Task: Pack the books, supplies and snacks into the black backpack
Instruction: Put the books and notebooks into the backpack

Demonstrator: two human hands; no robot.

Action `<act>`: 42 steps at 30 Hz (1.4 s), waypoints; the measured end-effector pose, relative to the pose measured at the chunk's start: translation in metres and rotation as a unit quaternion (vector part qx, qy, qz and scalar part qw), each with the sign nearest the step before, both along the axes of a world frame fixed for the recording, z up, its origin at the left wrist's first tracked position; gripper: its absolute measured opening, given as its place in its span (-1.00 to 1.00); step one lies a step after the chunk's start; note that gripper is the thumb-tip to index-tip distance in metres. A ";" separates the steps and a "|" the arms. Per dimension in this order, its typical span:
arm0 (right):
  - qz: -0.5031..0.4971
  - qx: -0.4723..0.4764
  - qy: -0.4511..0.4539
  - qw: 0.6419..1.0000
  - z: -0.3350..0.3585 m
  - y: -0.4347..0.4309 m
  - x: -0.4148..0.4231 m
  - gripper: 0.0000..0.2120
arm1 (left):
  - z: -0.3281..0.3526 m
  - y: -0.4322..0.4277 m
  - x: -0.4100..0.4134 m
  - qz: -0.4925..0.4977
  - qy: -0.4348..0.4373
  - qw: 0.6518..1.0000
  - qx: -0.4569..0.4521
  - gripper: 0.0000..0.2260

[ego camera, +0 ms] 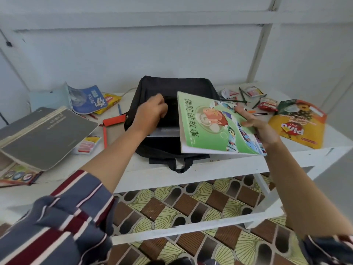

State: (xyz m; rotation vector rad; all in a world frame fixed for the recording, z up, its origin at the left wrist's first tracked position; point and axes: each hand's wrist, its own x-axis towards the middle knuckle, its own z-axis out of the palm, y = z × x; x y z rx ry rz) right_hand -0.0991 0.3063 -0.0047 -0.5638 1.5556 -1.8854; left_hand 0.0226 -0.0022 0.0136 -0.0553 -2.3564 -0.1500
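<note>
White-painted wall boards fill the upper half of the frame; below them a white table [219,163] stands on a patterned tile floor [191,205].

Hidden or unclear: the black backpack [152,88] lies at centre frame with its opening held apart, but the interior is dark; only a pale edge of paper or a book shows inside, just below the left hand [150,113]. That hand's fingertips are curled over the opening's edge and out of sight, closed on the fabric. The green book [210,127] covers the backpack's right side. Motion blur softens the small items at upper right. At lower left a colourful booklet [17,175] is mostly buried under the grey book [47,134] and cut off by the frame edge.

The right hand [261,129] holds the green book by its right edge, fingers spread across the cover (thumb underneath, not visible), the book tilted over the backpack's right side.

Loose on the table, left of the backpack: a blue book [86,100] propped at upper left, a yellow snack packet [109,102] half tucked under it, a red-orange strip [114,120], a small clear pouch [87,145]. Right of the backpack: a large yellow snack bag [299,125], small red snack packets [267,105] and pens [242,95], all outside the backpack.
</note>
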 end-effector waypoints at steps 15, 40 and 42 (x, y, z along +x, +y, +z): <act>0.012 0.037 -0.055 0.998 -0.014 0.000 -0.001 -0.52 | -0.031 -0.029 -0.008 -0.036 -0.335 0.940 -0.058 -0.81; -0.380 -0.085 -0.110 0.914 -0.019 -0.098 0.037 -0.46 | 0.062 -0.047 -0.045 -0.106 -0.267 0.938 0.196 -0.69; -0.387 -0.073 -0.088 0.915 -0.021 -0.120 0.039 -0.41 | 0.062 -0.049 -0.046 -0.110 -0.270 0.938 0.187 -0.68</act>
